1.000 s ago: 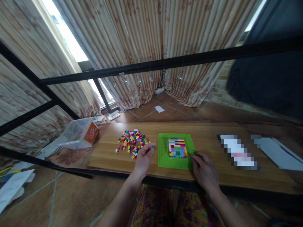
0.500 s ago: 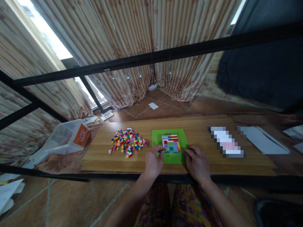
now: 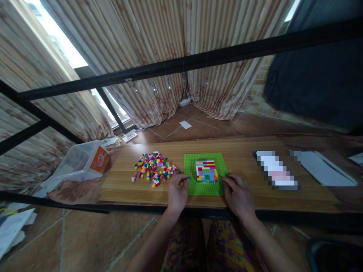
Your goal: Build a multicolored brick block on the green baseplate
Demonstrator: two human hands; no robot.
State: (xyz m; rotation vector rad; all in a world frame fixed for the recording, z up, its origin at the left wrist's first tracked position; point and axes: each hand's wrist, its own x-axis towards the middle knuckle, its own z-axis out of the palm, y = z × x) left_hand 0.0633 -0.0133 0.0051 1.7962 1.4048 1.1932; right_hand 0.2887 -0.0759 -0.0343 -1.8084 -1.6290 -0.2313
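Currently left hand [image 3: 178, 193] is pinching small green brick [image 3: 189, 177] between thumb and fingertips, over left edge of green baseplate [image 3: 205, 189]. Right hand [image 3: 239, 194] is resting fingertips at opposite edge; whether they are gripping anything, cannot tell. Multicoloured brick block [image 3: 206, 171] is sitting mid-plate. Possible trouble: tiny brick slipping if pinch is loosening, getting lost among loose pile [image 3: 155, 168] lying nearby; baseplate sliding on wooden table [image 3: 119, 194] if right fingers aren't bracing it.

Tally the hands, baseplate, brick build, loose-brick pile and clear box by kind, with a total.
Left hand and right hand: 2
Green baseplate: 1
Brick build: 1
Loose-brick pile: 1
Clear plastic box: 1
Total: 6
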